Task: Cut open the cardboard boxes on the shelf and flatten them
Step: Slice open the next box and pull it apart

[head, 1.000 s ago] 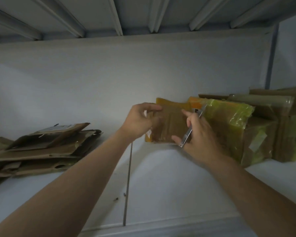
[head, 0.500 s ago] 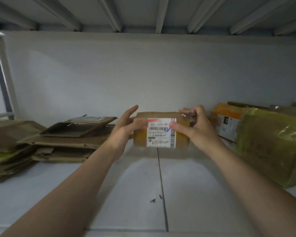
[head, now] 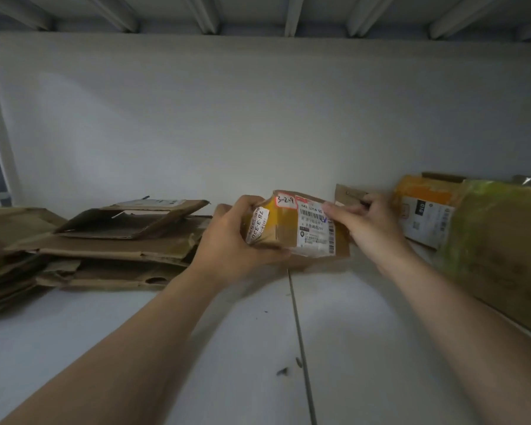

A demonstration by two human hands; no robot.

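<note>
The shelf [head: 135,348] carries a flattened cardboard stack [head: 120,240] at left and taped boxes [head: 497,246] at right. Between them the small box [head: 292,231] is held low over the shelf, now turned so that a corner faces the camera instead of its label. The left hand [head: 227,240], open-fingered before, now wraps the box's left end. The right hand [head: 371,228] still pinches its right end.

Small box [head: 292,228] was at mid-shelf, between the left hand [head: 227,246] on its left end and the right hand [head: 371,228] on its right. Flattened cardboard stack [head: 120,240] lay on the shelf [head: 166,348] to the left. Labelled box [head: 423,216] stood to the right, with the wrapped box [head: 497,250] beside it, nearer the front.
</note>
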